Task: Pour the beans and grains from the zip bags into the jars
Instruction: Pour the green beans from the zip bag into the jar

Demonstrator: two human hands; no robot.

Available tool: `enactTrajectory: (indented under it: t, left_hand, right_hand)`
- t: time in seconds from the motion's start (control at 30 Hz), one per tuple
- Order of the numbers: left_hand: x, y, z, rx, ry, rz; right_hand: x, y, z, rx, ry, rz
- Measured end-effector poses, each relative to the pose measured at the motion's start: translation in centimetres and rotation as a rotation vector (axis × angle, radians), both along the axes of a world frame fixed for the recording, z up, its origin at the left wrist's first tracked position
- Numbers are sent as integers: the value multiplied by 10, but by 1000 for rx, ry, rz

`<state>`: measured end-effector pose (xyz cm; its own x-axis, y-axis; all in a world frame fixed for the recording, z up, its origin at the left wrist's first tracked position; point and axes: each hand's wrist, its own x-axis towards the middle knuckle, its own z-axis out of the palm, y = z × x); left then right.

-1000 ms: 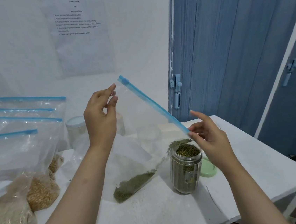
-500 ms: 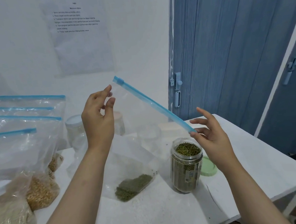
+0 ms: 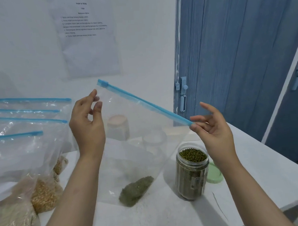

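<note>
You hold a clear plastic zip bag with a blue slider strip up over the white table, a small heap of green mung beans left in its bottom corner. It is now lifted clear of the open clear plastic jar of green beans, where a second ago it was still pouring. Your left hand pinches the bag's upper corner; your right hand pinches the strip's lower end, other fingers spread. A pale green lid lies behind the jar. More filled zip bags stand left. A blue door is on the right.

light: bright, even, cool | shadows: soft | focus: slightly soft | edges: wide-angle bending
</note>
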<state>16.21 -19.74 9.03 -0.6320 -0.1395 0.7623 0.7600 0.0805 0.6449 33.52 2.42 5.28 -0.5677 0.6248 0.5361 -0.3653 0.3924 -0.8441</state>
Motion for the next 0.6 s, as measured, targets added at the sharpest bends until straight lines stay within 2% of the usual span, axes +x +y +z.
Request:
enactTrajectory:
  t: [0.13,0.27,0.37,0.6]
  left_hand:
    - [-5,-27,-1,110,49,108]
    - [-6,-51,-4,145,18,135]
    - [-5,-66,-11,127,-33,163]
    - [10,-114,-19,226,-94,323]
  right_hand:
    - [-24,-17,19,11,105,113]
    - [-48,-31,38,-16,185,228]
    - [-64,-45,49,14,185,258]
    - [-94,-93,68,74,177,361]
